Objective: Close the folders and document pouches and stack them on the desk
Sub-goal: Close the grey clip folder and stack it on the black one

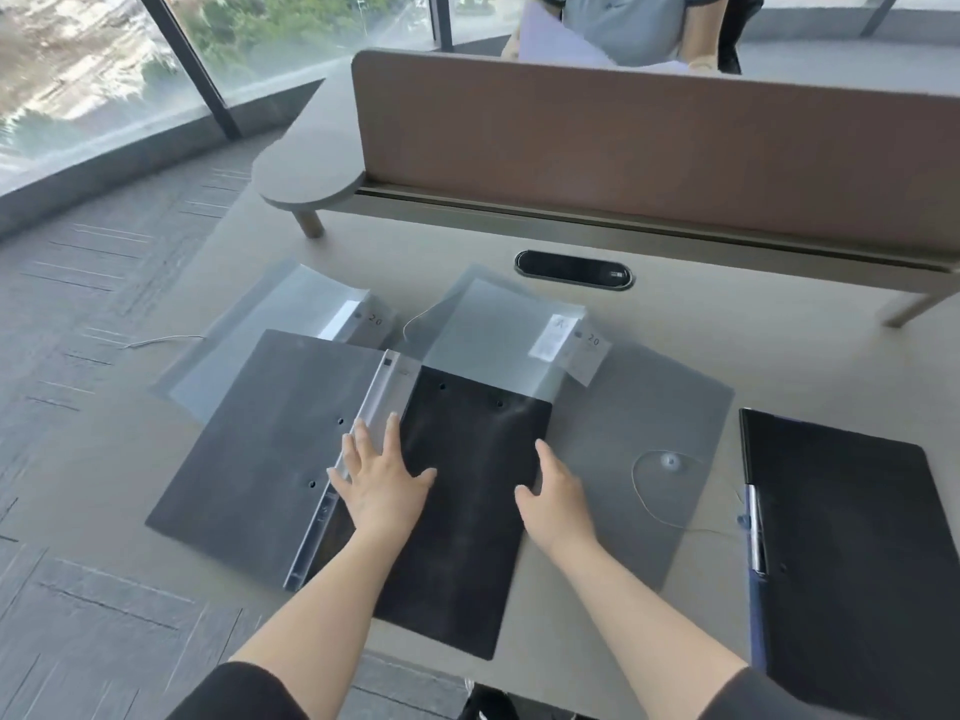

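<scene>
On the desk [597,324], a person's flat, empty left hand [382,483] and right hand [556,498] are pressing an open black folder [467,491]; closing it may drag the overlapping clear pouch [498,324].

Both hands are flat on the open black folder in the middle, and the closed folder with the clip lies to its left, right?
Not quite. The head view shows the closed folder to the right of the open black folder. Left hand and right hand do rest on it.
</scene>
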Action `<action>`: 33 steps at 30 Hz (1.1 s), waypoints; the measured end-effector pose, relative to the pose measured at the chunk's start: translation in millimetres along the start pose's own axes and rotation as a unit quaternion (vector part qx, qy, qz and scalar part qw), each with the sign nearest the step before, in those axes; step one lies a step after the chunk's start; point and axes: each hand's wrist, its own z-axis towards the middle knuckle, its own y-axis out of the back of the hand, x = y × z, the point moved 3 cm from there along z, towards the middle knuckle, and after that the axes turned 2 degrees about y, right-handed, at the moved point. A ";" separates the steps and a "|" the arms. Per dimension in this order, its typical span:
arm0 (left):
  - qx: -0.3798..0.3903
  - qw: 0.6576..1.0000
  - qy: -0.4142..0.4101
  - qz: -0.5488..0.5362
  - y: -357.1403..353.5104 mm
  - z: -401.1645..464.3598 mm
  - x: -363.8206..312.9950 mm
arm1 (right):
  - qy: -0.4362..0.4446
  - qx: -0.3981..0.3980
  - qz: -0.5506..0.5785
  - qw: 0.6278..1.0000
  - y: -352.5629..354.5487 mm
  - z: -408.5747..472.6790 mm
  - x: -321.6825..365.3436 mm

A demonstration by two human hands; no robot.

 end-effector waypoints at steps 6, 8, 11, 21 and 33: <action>0.005 1.000 -0.008 -0.014 -2.1 7.1 3.6 | -0.082 -0.073 0.130 0.985 -7.6 7.5 3.6; 0.008 1.000 -0.009 -0.009 -4.0 9.7 9.2 | -0.121 -0.097 0.195 0.969 -10.1 8.0 4.0; 0.009 1.000 -0.012 -0.008 -6.6 11.4 14.5 | -0.146 -0.108 0.221 0.958 -12.3 6.8 2.1; 0.004 1.000 -0.020 -0.020 -1.2 14.9 23.8 | -0.141 -0.084 0.212 0.963 -11.1 5.8 12.4; -0.040 0.983 -0.003 -0.177 41.5 16.1 37.5 | -0.027 -0.069 0.251 0.965 19.9 0.0 58.7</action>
